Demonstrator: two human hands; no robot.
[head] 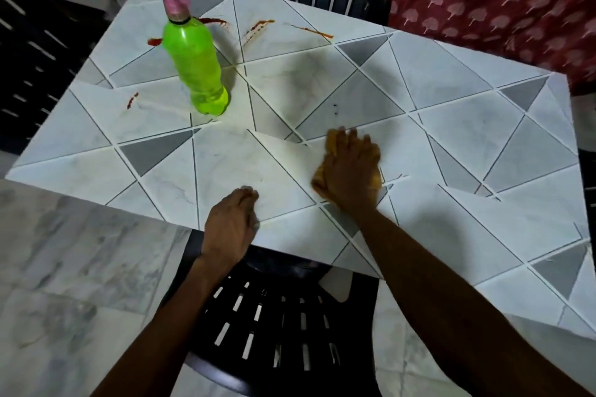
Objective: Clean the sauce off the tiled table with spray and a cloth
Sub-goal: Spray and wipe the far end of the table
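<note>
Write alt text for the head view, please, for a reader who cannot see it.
The right hand presses an orange cloth flat on the tiled table, while the left hand rests curled near the front edge. A green spray bottle stands far left among red sauce streaks; black chairs surround the table.

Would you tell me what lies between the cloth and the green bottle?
Nothing: the head view shows only bare tiles of the table between the cloth and the bottle.

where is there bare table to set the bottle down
Bare: the stretch right of the right hand and cloth, out to the table edge; also the near-left corner between bottle and left hand. Crowded: the far edge, where sauce streaks run.
</note>
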